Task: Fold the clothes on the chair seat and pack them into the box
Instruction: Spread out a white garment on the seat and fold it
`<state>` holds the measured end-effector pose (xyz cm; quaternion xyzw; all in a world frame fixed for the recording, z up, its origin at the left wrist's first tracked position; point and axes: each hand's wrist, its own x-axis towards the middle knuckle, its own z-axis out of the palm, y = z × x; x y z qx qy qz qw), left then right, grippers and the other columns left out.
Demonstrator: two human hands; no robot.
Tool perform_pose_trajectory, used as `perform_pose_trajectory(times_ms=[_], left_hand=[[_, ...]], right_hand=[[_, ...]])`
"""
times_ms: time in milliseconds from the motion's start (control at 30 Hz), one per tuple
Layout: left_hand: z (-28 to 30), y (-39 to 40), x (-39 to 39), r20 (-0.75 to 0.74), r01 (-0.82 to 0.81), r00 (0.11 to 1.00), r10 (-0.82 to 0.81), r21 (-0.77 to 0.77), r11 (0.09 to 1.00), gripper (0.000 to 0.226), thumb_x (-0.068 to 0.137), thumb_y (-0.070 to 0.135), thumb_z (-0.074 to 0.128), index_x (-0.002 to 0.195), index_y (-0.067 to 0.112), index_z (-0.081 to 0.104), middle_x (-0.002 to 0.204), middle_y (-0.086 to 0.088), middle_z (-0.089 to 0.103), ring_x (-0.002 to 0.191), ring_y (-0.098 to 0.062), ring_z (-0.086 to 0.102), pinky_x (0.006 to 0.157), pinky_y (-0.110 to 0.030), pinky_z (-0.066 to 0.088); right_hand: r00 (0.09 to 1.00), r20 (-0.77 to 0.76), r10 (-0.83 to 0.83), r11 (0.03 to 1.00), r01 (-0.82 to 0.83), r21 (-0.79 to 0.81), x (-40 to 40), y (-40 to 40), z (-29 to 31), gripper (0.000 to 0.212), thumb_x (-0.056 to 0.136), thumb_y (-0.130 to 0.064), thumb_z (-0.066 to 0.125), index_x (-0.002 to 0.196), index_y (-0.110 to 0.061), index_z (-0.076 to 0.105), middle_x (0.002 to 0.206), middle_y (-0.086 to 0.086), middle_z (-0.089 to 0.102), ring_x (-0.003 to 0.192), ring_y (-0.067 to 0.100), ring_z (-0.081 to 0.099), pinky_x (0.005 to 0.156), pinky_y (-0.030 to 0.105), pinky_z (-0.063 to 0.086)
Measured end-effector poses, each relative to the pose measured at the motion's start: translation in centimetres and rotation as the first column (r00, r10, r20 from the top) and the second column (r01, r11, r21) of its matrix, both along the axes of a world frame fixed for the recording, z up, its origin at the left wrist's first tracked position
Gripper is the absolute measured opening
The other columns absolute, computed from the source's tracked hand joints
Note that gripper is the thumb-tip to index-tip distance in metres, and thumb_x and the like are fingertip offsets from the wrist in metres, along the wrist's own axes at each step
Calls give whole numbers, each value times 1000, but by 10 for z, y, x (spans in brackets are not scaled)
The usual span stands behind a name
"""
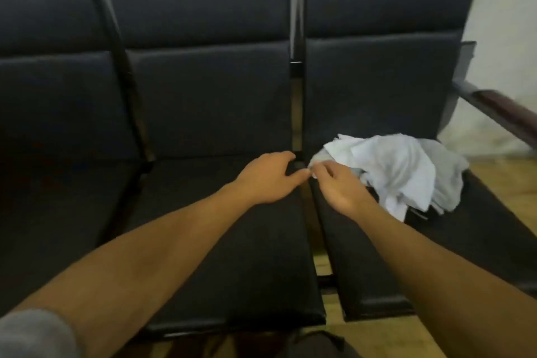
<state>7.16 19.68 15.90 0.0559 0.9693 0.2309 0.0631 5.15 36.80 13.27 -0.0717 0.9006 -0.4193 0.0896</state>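
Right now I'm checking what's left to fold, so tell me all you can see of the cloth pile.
The cloth pile is a crumpled heap of white and pale grey fabric, soft-looking, unfolded. It lies on the right chair seat, near its left edge. The right hand pinches its left corner; the left hand is beside it.

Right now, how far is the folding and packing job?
Nothing looks folded yet: the white clothes lie crumpled on the right chair seat. In hand: the right hand pinches a cloth edge, with the left hand beside it. Folding and packing remain; no box is in view.
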Motion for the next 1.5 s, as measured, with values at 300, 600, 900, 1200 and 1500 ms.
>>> perform_pose_trajectory(times_ms=[300,600,900,1200,1500], left_hand=[[-145,145,-147,184,65,980,-72,43,997,43,102,55,50,105,16,67,104,-5,70,97,-22,65,90,-45,55],[-165,178,-149,109,167,979,-173,64,984,24,100,45,55,101,25,69,97,5,66,90,-17,63,89,-45,54],[50,155,-83,-299,244,943,-143,336,909,65,87,48,72,140,27,40,129,1,57,111,-20,61,90,-42,55],[212,31,52,-518,176,853,62,398,901,25,109,34,41,112,20,62,99,3,67,88,-15,65,80,-39,56],[262,-102,183,-186,-58,955,233,650,758,25,106,29,48,104,29,73,95,1,79,89,-19,76,77,-37,64]], right_hand=[[904,-167,-394,807,427,408,-83,163,-145,54,90,-34,69,135,-19,44,134,8,42,122,29,46,85,40,49],[881,-226,-416,803,472,363,-95,185,-138,19,99,-35,58,105,-18,62,109,2,57,89,22,59,79,44,53],[745,-527,-408,905,405,-128,-53,113,102,16,98,-42,60,94,-29,68,93,-9,67,86,10,63,83,28,52],[792,-540,-285,914,54,-403,76,-7,246,29,103,-39,51,107,-20,73,98,-5,72,88,6,66,79,25,55],[857,-514,26,885,-259,-386,167,-139,264,36,89,-49,69,119,-32,61,104,-16,64,94,2,63,77,17,48]])
